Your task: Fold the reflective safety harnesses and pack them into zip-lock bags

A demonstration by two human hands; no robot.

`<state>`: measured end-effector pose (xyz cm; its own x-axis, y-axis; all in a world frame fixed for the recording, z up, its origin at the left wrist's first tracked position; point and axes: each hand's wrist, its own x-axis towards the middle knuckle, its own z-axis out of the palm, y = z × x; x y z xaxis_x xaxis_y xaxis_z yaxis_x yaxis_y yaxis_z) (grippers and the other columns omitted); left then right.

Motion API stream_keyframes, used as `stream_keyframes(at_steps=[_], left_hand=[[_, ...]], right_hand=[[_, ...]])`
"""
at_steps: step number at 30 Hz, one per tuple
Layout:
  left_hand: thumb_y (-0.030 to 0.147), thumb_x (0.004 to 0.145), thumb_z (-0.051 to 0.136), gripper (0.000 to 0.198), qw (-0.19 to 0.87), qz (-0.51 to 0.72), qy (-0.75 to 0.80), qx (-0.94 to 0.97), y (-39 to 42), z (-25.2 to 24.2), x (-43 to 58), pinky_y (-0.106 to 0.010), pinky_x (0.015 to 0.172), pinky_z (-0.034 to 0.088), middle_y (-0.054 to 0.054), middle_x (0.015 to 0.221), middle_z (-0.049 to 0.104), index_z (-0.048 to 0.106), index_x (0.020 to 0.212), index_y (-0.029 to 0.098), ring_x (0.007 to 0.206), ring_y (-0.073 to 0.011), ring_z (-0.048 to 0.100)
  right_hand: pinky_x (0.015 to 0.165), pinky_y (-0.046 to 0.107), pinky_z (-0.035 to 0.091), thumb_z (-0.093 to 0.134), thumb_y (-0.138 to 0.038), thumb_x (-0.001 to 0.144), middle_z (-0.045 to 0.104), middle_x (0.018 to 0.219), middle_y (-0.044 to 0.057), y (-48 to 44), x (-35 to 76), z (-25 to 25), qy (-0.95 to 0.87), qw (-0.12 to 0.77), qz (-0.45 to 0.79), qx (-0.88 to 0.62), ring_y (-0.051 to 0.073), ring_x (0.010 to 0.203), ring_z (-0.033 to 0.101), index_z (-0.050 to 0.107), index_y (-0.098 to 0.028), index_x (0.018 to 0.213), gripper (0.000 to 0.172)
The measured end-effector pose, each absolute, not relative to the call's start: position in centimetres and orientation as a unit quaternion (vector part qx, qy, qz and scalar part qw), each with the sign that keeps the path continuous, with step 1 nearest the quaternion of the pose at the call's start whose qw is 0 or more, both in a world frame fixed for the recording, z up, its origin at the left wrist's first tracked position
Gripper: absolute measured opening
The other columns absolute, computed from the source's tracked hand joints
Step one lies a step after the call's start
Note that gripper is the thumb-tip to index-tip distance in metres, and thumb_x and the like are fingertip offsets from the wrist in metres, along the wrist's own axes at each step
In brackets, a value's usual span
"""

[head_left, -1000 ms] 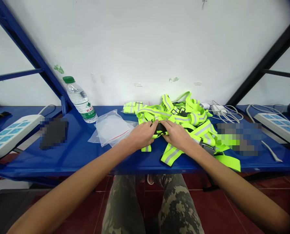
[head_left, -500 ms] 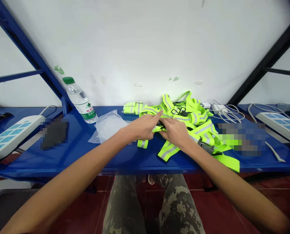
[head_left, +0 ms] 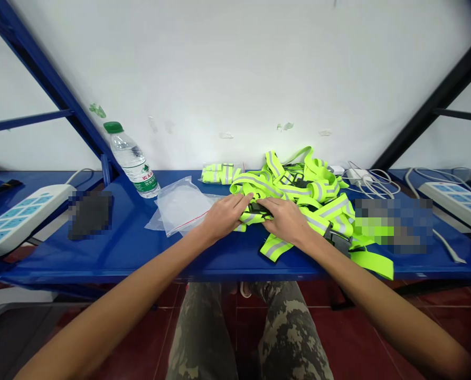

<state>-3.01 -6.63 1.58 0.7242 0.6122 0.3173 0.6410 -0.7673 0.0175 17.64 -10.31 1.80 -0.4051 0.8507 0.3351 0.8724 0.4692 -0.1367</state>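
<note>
Got my left hand [head_left: 224, 215] and right hand [head_left: 286, 221] down on the neon reflective straps [head_left: 294, 192], fingertips nearly meeting over a black buckle [head_left: 258, 208], but I can't tell if they're clamped or just pressing. The straps are one tangled heap, so a hard tug could snag a loop or drag the loose strap end [head_left: 372, 264] off the bench [head_left: 101, 253] at the heap's front right. The plastic bag [head_left: 182, 206] crowds the heap's left, charger cables [head_left: 372, 182] its back right.

Workshop bench [head_left: 101, 253] with power strips [head_left: 24, 220]
</note>
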Motion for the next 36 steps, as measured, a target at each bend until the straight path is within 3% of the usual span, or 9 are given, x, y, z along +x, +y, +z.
stream_keyframes(at_steps=[3,7,13,19,22,25,28,32,36], left_hand=[[0.014,0.091,0.045,0.046,0.051,-0.2,-0.349,-0.914,-5.6,0.9,-1.9,-0.044,0.105,0.046,-0.019,0.129,0.06,0.052,0.136,0.012,0.122,-0.0291,0.057],[0.012,0.082,0.059,0.06,-0.064,-0.262,-0.356,-0.895,-6.0,1.7,-1.2,-0.039,0.111,0.043,-0.015,0.141,0.053,0.05,0.141,0.018,0.132,-0.0245,0.051],[0.053,0.068,0.081,0.102,-0.229,-0.157,-0.326,-0.904,-7.8,5.8,-2.5,-0.043,0.117,0.034,-0.014,0.154,0.042,0.036,0.151,0.016,0.14,-0.0296,0.043],[0.037,0.081,0.07,0.069,-0.134,-0.162,-0.316,-0.925,-7.6,6.6,-3.3,-0.04,0.111,0.04,-0.01,0.144,0.055,0.047,0.143,0.018,0.131,-0.0265,0.053],[0.023,0.081,0.065,0.061,-0.058,-0.125,-0.323,-0.936,-7.7,6.9,-3.4,-0.039,0.107,0.043,-0.013,0.138,0.06,0.05,0.14,0.016,0.127,-0.0274,0.056],[0.041,0.076,0.074,0.075,-0.049,-0.08,-0.334,-0.938,-7.9,8.3,-3.2,-0.042,0.105,0.043,-0.014,0.14,0.058,0.049,0.142,0.016,0.128,-0.0319,0.055],[0.061,0.077,0.069,0.08,-0.094,-0.093,-0.318,-0.939,-7.7,10.6,-3.1,-0.038,0.105,0.043,-0.01,0.143,0.056,0.049,0.143,0.02,0.128,-0.0288,0.055],[0.046,0.086,0.061,0.052,-0.016,-0.099,-0.342,-0.934,-6.4,13.6,-3.4,-0.035,0.092,0.047,-0.009,0.119,0.07,0.062,0.13,0.019,0.108,-0.0254,0.064],[0.033,0.084,0.058,0.031,0.129,-0.109,-0.434,-0.885,-5.4,16.1,-4.1,-0.041,0.089,0.045,-0.007,0.091,0.071,0.072,0.108,0.02,0.101,-0.0289,0.064]], right_hand=[[0.09,0.04,0.049,0.054,-0.015,0.079,0.065,0.124,0.015,-10.4,17.7,1.4,-0.832,0.207,-0.047,-0.513,0.031,0.108,0.063,0.058,-0.01,0.128,0.049],[0.088,0.043,0.05,0.054,-0.014,0.079,0.063,0.118,0.017,-10.4,18.0,0.8,-0.818,0.243,-0.062,-0.517,0.032,0.107,0.061,0.056,-0.009,0.124,0.046],[0.094,0.043,0.049,0.057,-0.012,0.072,0.056,0.122,0.018,-10.6,18.3,0.4,-0.829,0.275,-0.055,-0.483,0.032,0.114,0.054,0.052,-0.012,0.126,0.054],[0.1,0.045,0.046,0.077,-0.036,0.069,0.056,0.127,0.014,-10.7,19.5,2.3,-0.845,0.274,0.116,-0.445,0.031,0.118,0.054,0.049,-0.017,0.134,0.073],[0.091,0.04,0.05,0.073,-0.044,0.077,0.066,0.117,0.009,-10.5,20.4,4.0,-0.825,0.255,0.207,-0.459,0.027,0.106,0.063,0.061,-0.02,0.121,0.051],[0.08,0.037,0.05,0.07,-0.039,0.082,0.071,0.097,0.008,-10.0,20.9,5.6,-0.832,0.27,0.157,-0.458,0.025,0.091,0.066,0.069,-0.018,0.099,0.027],[0.083,0.038,0.049,0.068,-0.036,0.085,0.07,0.099,0.009,-9.5,21.2,7.0,-0.848,0.332,0.095,-0.402,0.024,0.094,0.065,0.067,-0.018,0.096,0.021],[0.093,0.041,0.047,0.068,-0.036,0.085,0.068,0.113,0.011,-9.4,21.9,9.7,-0.851,0.37,0.061,-0.368,0.026,0.108,0.062,0.065,-0.019,0.093,0.019],[0.078,0.038,0.048,0.068,-0.046,0.084,0.069,0.088,0.007,-10.0,22.9,13.0,-0.854,0.29,0.062,-0.428,0.023,0.086,0.064,0.065,-0.019,0.077,0.028]])
